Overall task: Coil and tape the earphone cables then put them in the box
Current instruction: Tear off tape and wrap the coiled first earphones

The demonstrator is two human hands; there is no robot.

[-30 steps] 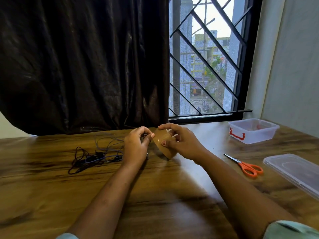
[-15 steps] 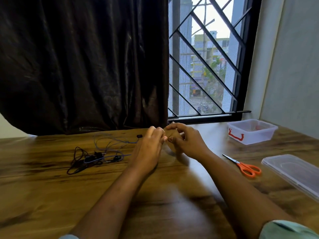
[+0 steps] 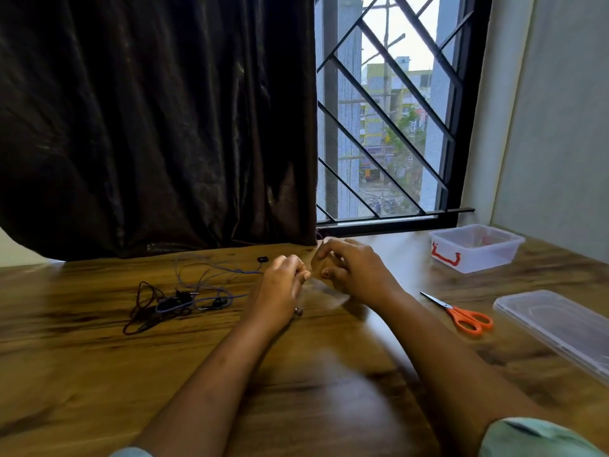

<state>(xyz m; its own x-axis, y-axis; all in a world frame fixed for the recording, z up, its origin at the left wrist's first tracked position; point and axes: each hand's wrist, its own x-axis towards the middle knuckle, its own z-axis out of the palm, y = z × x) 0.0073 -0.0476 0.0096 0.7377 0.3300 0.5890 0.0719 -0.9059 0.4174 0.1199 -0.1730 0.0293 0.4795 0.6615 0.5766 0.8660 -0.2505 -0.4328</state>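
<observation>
A tangle of dark and blue earphone cables [image 3: 174, 300] lies on the wooden table [image 3: 99, 374], left of my hands, with one black earbud [image 3: 262, 259] stretched out toward the curtain. My right hand [image 3: 357, 275] grips a brown tape roll [image 3: 317, 268], which its fingers mostly hide. My left hand [image 3: 280, 291] meets the roll from the left, fingertips pinched at its edge. The clear plastic box [image 3: 474, 255] with a red clasp stands open at the far right.
Orange-handled scissors [image 3: 464, 316] lie right of my right forearm. The box's clear lid [image 3: 557, 324] rests near the right table edge. A dark curtain [image 3: 158, 127] and a barred window [image 3: 389, 127] close off the back.
My left hand has come across to the tape roll and pinches at it. The roll, plainly visible a second ago, is now mostly covered by my fingers. The cables have not moved.
</observation>
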